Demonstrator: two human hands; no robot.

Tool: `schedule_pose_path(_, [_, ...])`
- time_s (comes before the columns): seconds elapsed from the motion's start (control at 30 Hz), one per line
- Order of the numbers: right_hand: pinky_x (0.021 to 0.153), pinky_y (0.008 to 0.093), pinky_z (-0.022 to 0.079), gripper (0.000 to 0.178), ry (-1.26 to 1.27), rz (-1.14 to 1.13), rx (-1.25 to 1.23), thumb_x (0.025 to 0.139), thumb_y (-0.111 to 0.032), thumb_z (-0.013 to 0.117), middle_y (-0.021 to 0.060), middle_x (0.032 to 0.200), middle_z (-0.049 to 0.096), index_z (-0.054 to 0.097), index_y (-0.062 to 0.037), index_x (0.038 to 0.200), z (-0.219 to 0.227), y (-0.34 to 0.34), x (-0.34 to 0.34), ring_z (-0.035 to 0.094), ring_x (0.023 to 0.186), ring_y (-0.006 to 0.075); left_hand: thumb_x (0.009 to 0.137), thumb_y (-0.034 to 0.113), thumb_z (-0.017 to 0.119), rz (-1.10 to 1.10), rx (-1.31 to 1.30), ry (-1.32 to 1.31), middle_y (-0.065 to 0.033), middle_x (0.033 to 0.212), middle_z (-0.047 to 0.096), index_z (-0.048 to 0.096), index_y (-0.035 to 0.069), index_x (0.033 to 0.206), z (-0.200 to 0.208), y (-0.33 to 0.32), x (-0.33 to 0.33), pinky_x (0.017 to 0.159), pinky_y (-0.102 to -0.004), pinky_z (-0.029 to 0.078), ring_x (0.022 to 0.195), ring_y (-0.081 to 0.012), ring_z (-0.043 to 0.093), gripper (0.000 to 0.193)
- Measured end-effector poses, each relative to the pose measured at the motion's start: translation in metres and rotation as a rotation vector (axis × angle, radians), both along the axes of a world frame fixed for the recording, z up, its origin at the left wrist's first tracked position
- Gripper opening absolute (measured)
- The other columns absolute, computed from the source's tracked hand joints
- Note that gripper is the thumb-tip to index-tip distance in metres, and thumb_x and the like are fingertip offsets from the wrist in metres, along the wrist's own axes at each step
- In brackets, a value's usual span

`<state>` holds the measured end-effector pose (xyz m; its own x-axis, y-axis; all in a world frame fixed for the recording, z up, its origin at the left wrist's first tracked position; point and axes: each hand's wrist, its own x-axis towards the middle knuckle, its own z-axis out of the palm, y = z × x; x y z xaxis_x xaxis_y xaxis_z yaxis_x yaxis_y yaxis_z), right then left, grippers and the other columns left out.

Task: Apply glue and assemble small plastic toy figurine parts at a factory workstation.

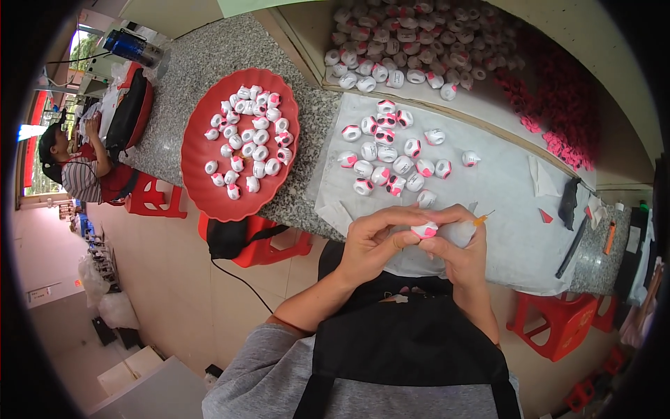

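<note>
Near the table's front edge, my left hand [373, 241] and my right hand [464, 255] meet around one small white-and-pink figure head [424, 230]. Fingers of both hands press on it from either side. A thin orange-tipped tool [480, 221] sticks out by my right index finger; how it is held is partly hidden. Just beyond my hands, several white figure heads [403, 165] with pink and dark markings lie loose on a white sheet [488, 209]. To the left, a red scalloped plate [199, 150] bears many more of the same heads.
A shelf compartment [447, 98] at the back holds a heap of white heads and a pile of pink pieces [565, 148]. Dark strips and an orange stick [610, 237] lie at the right. Red stools [558, 321] stand below the table. Another person [77, 164] sits at far left.
</note>
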<state>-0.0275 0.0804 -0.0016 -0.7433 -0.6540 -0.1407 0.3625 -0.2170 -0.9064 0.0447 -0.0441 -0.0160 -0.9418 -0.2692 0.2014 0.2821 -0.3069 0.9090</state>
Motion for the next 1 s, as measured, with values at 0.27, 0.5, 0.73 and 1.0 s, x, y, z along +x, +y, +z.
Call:
schedule_pose_path(0.27, [0.045,0.0181,0.035,0.027,-0.005,0.004,0.034,0.064,-0.001,0.061,0.0055,0.068,0.054,0.053,0.0013,0.090,0.004,-0.002,0.002,0.047,0.053,0.0074,0.074,-0.001,0.051,-0.014,0.074,-0.176,-0.0142,0.098,0.052,0.048,-0.005,0.098,0.006,0.000,0.005,0.081,-0.0293,0.037,0.093,-0.0179,0.049,0.024])
schedule_pose_path(0.5, [0.043,0.0196,0.036,0.026,0.000,-0.054,0.020,0.063,0.003,0.057,0.0087,0.070,0.054,0.052,0.0026,0.089,0.000,-0.001,0.005,0.048,0.052,0.0104,0.075,-0.002,0.050,0.012,0.125,-0.137,-0.0113,0.102,0.050,0.048,-0.004,0.101,0.004,0.008,0.004,0.085,-0.0267,0.034,0.098,-0.0155,0.045,0.026])
schedule_pose_path(0.73, [0.045,0.0170,0.034,0.028,-0.044,-0.014,-0.038,0.066,0.001,0.058,0.0033,0.066,0.053,0.053,0.0009,0.094,-0.004,0.001,0.003,0.045,0.052,0.0052,0.075,-0.002,0.050,0.010,0.195,-0.201,-0.0112,0.102,0.050,0.048,-0.004,0.100,0.008,0.010,0.004,0.087,-0.0275,0.033,0.097,-0.0156,0.046,0.025])
schedule_pose_path(1.0, [0.043,0.0183,0.036,0.025,-0.141,0.065,-0.059,0.064,0.004,0.058,0.0067,0.066,0.054,0.053,0.0031,0.088,-0.007,0.014,0.009,0.048,0.051,0.0079,0.069,0.003,0.058,-0.064,0.110,-0.085,-0.0137,0.090,0.053,0.052,-0.002,0.089,-0.009,0.009,0.011,0.093,-0.0388,0.026,0.090,-0.0188,0.049,0.021])
